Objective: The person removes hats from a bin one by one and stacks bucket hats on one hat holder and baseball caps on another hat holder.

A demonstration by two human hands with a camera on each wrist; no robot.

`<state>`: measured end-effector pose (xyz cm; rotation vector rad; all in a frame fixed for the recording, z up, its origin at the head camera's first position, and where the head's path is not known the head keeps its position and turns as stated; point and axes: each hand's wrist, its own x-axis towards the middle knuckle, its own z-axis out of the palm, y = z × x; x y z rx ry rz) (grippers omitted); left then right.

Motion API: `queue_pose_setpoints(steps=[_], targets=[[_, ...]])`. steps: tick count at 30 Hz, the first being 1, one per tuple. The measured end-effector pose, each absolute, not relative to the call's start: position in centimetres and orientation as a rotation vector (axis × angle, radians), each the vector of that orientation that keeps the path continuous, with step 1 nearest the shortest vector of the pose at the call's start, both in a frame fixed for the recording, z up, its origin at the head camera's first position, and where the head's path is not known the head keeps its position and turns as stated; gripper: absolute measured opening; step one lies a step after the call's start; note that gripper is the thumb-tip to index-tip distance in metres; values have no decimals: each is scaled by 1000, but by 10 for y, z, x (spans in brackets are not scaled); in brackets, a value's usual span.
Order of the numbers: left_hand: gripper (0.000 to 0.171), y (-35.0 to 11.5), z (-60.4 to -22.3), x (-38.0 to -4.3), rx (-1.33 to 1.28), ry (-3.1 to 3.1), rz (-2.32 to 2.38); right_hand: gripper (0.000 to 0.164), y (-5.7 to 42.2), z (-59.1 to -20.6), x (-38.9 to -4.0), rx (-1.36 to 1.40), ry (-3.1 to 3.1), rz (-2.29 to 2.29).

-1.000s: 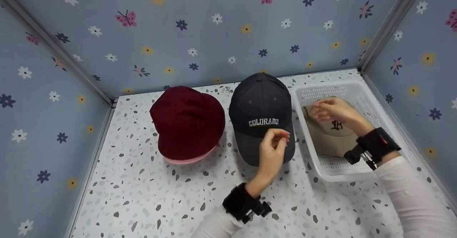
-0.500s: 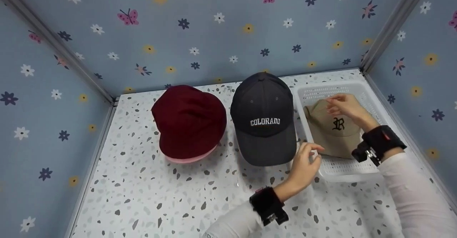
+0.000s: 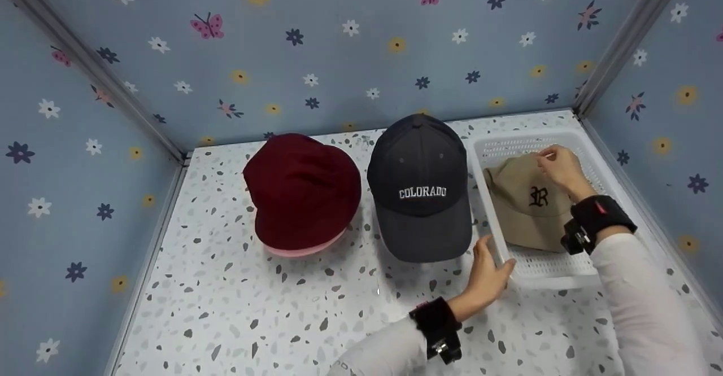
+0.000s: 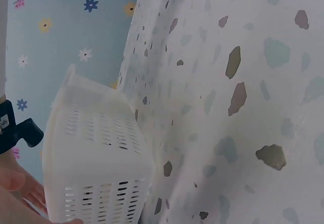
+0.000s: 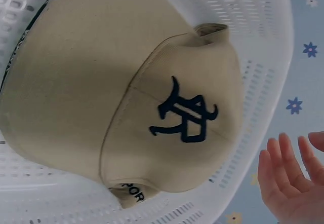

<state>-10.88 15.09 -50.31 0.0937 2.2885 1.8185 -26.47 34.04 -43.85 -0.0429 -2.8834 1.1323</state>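
Observation:
In the head view, a beige baseball cap [image 3: 531, 201] with a dark embroidered letter lies inside a white perforated plastic basket [image 3: 542, 279]. My right hand [image 3: 562, 171] hovers over the cap's crown, holding nothing; its fingers are spread and relaxed in the right wrist view. At the basket's near left corner is my left hand [image 3: 487, 279], thumb at the rim and the other fingers along the outer left side. The left wrist view shows a fingertip at the basket wall [image 4: 96, 163]. Left of the basket sits a dark grey cap [image 3: 419, 195] lettered COLORADO.
A maroon cap [image 3: 305, 189] lies on the left with a pink edge [image 3: 305, 250] showing under its front. The speckled white table [image 3: 254, 308] is bounded by blue flowered panels [image 3: 339, 54] at the back and sides.
My left hand has moved right, from over the grey cap's brim to the basket's near left corner. My right hand has shifted slightly right and back above the beige cap.

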Motion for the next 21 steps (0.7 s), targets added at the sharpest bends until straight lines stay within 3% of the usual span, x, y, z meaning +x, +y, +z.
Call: queue_pose_setpoints(steps=[7, 15, 21], targets=[[59, 156, -510, -115, -104, 2071, 1877, 32, 346, -453, -267, -71, -2856, 1062], [25, 162, -512, -115, -129, 2035, 1915, 48, 354, -461, -269, -135, -2899, 1146], [17, 164, -510, -115, -140, 2021, 1931, 69, 362, -468, -270, -223, -2991, 1222]])
